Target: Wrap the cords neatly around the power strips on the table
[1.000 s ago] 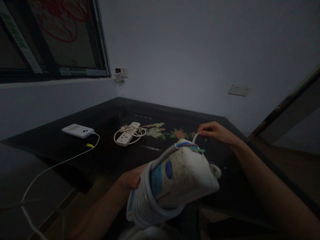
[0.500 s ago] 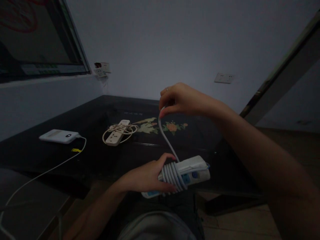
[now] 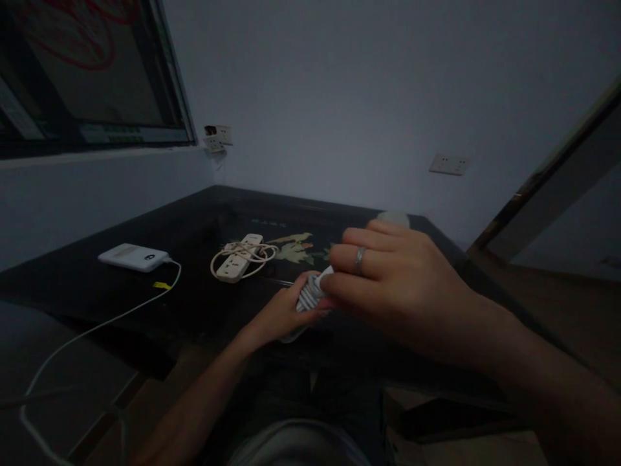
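My left hand [image 3: 279, 314] is wrapped round a white power strip [image 3: 294, 334], whose lower end pokes out beneath the palm. Turns of its grey-white cord [image 3: 307, 296] are wound round the strip, between my left thumb and fingers. My right hand [image 3: 388, 275], with a ring on one finger, is curled closed in front of the strip's far end and covers much of it. The cord's loose length, pinched in that hand a moment earlier, is hidden behind its fingers now.
A second power strip [image 3: 236, 264] with a loosely looped cable lies on the black table [image 3: 194, 285]. To its left are a white power bank [image 3: 133, 257] with a cable [image 3: 107, 319] hanging off the edge, and a yellow scrap [image 3: 162, 285]. Wall sockets [image 3: 449, 164] sit behind.
My right hand has come down and nearer the camera, from above the strip to in front of its far end. My left hand has lifted the strip and turned it. The view has shifted slightly.
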Tool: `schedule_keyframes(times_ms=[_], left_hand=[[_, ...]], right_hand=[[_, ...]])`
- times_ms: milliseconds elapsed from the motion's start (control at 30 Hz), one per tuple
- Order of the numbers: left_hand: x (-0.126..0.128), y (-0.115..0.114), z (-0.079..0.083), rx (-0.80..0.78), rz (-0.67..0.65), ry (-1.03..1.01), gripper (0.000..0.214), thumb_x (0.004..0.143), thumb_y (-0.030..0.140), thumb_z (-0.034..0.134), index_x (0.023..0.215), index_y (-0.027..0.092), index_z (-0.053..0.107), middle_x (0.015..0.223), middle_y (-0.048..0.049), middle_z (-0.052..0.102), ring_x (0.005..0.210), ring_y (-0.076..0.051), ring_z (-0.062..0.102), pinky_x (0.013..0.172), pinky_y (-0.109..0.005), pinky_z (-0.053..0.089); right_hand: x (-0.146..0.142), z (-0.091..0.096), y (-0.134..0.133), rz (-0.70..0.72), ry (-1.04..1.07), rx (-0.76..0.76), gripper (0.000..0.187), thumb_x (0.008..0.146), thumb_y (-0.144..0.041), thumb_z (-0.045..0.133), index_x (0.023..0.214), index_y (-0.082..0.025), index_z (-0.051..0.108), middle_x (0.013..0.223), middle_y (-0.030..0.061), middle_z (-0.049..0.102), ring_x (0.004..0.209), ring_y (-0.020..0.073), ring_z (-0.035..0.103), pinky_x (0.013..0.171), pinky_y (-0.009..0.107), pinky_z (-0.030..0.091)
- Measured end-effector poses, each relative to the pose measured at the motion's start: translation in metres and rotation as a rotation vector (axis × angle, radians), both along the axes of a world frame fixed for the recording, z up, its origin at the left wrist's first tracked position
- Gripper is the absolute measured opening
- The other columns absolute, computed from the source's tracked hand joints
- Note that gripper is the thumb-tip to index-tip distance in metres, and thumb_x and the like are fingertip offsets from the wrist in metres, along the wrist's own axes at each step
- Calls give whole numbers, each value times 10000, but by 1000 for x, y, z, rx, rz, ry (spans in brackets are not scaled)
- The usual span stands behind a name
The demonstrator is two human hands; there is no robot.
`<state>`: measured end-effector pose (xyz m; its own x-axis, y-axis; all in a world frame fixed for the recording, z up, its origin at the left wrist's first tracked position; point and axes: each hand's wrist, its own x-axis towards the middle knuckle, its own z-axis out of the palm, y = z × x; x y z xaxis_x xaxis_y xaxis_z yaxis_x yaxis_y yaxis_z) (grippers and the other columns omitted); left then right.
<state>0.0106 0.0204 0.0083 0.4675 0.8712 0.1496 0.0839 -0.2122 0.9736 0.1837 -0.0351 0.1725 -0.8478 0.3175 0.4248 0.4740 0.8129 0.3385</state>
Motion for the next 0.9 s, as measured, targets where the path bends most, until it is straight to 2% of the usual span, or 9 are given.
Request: schedule_keyframes(times_ms=[100,233,400,533,633,733,800,900], left_hand=[[-9,6,-1,85,142,32,680,735,393,682,1332,195,424,1166,-93,638,1040,-289,601,902,-386,452],[-20,14,-6,137,366,-33,710,787,414,626,1391,179,336,1347,-117,515,1212,-269,502,1027,-378,378],[-24,7,-2,168,374,-106,707,803,394,616,1406,187,311,1394,-106,467,1275,-265,440,1072,-385,335],[-21,-2,3,227,356,-92,672,790,381,639,1375,203,360,1411,-95,450,1303,-275,402,1104,-398,288],[-20,-6,3,204,342,-112,662,784,381,650,1361,205,381,1409,-92,451,1298,-275,407,1103,-391,291],[-20,-9,1,137,312,-184,676,762,390,670,1355,208,403,1395,-90,471,1285,-288,426,1083,-386,325],[-20,-10,-1,70,276,-278,695,739,413,689,1348,212,420,1373,-91,498,1262,-295,455,1051,-376,370],[-19,-14,-3,-48,174,-458,754,703,471,710,1346,212,414,1275,-109,579,1147,-292,558,934,-353,475]], right_hand=[[15,-13,-9,-59,86,-62,328,962,-311,417,754,-231,657,688,60,606,728,199,556,645,334,405],[39,-48,-1,-245,37,-190,260,944,-299,441,856,-226,674,738,75,658,659,210,579,574,331,413],[60,-90,31,-441,-101,-489,203,901,-119,464,907,-188,655,862,66,679,763,196,638,600,275,429],[69,-102,51,-552,-91,-533,146,908,-162,485,846,-179,617,805,56,660,708,184,623,563,250,385],[75,-105,61,-505,-42,-568,105,901,-214,523,838,-182,601,812,54,637,717,180,607,589,250,400],[81,-107,67,-354,126,-643,112,901,-266,534,878,-180,602,903,74,636,837,195,603,708,293,452],[85,-107,69,-241,244,-807,180,909,-331,524,866,-173,597,865,68,647,816,186,606,722,305,468],[90,-106,67,-133,385,-1176,274,900,-423,528,822,-164,575,677,21,629,617,135,589,573,245,460]])
